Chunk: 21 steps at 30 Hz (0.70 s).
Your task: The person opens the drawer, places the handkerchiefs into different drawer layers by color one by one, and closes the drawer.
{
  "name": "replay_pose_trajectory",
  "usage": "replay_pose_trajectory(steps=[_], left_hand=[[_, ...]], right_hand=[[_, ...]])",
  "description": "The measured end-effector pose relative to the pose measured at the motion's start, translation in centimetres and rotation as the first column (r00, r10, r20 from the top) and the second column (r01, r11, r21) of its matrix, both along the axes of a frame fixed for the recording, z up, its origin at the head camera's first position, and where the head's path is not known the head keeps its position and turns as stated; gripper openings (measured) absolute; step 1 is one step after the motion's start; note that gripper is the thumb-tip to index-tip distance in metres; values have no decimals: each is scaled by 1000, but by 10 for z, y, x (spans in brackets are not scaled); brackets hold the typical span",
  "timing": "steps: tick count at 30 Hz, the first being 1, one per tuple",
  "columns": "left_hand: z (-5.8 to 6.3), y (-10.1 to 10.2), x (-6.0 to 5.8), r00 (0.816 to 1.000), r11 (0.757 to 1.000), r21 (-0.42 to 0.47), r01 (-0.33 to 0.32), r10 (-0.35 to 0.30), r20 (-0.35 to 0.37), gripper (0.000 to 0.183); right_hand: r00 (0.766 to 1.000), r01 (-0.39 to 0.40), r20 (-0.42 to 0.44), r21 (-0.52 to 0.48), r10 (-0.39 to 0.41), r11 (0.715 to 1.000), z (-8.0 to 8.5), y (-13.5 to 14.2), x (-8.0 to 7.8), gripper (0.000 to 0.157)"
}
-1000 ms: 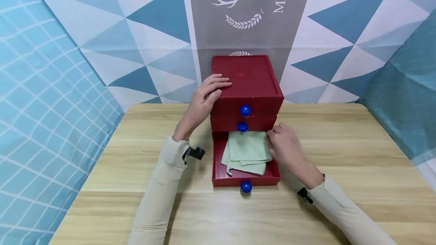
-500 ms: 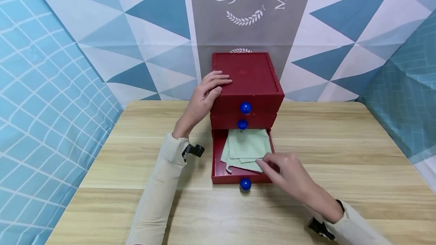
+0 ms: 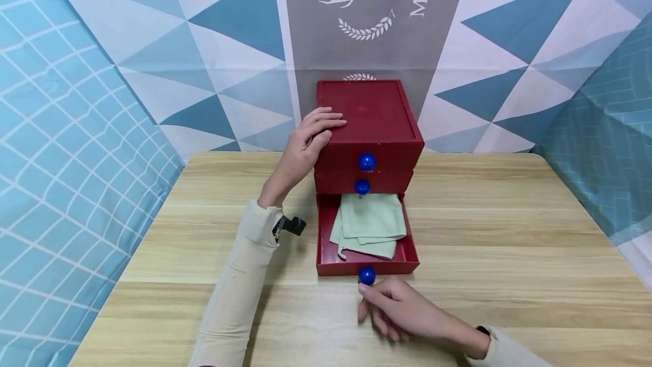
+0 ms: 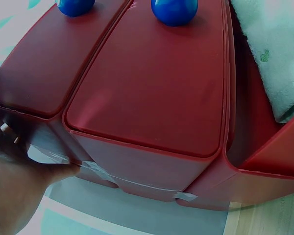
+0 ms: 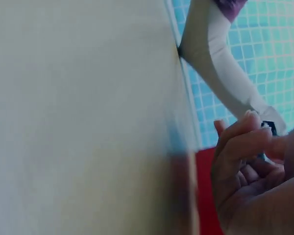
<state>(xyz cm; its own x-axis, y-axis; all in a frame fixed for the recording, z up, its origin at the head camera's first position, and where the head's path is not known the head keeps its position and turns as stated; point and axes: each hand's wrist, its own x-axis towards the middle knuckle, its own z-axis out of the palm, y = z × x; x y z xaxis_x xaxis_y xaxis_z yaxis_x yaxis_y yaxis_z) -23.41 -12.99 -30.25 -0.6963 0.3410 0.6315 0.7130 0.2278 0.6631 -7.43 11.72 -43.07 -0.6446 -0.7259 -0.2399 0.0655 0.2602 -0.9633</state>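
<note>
A dark red drawer unit (image 3: 364, 109) with round blue knobs stands on the table. My left hand (image 3: 308, 139) rests on its top left edge, fingers lying over the top; the left wrist view shows the thumb along the unit's side. The bottom drawer (image 3: 331, 268) is pulled out and holds folded pale green cloths (image 3: 374, 220). My right hand (image 3: 402, 307) is in front of that drawer, its thumb tip right at the lower blue knob (image 3: 367, 275). In the right wrist view its fingers (image 5: 240, 142) are loosely bent, with nothing visible between them.
The upper drawers, with a top knob (image 3: 367, 162) and a middle knob (image 3: 362, 187), are closed. The wooden table (image 3: 509, 225) reaches back to a patterned cloth backdrop (image 3: 244, 27) close behind the unit. A blue checked cloth (image 3: 71, 186) hangs at the left.
My right hand has left the drawer's right side and come forward and left, down to the front of the bottom knob. The left hand stays on the unit; the cloths lie as before.
</note>
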Motion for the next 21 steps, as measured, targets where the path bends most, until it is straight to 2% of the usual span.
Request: replay_pose_trajectory(steps=[4, 9, 13, 15, 18, 21], left_hand=[[0, 0, 0, 1000, 1000, 2, -3, 3, 0, 32], [0, 0, 0, 1000, 1000, 6, -4, 4, -3, 32], [-1, 0, 1, 1000, 1000, 8, -5, 5, -1, 32], [-1, 0, 0, 1000, 1000, 6, -6, 6, 3, 33], [-1, 0, 0, 1000, 1000, 2, -7, 7, 7, 33], [-1, 0, 0, 1000, 1000, 6, -6, 5, 2, 32]], right_hand=[[980, 37, 199, -41, -28, 998, -11, -3, -3, 63], [929, 93, 365, -56, -67, 994, -15, -2, -11, 67], [890, 136, 447, -72, -90, 988, -14, -1, -15, 62], [878, 147, 470, -87, -89, 985, -14, -1, -16, 59], [868, 142, 492, -106, -73, 984, -14, -1, -17, 55], [867, 141, 494, -116, -66, 983, -14, -1, -20, 52]])
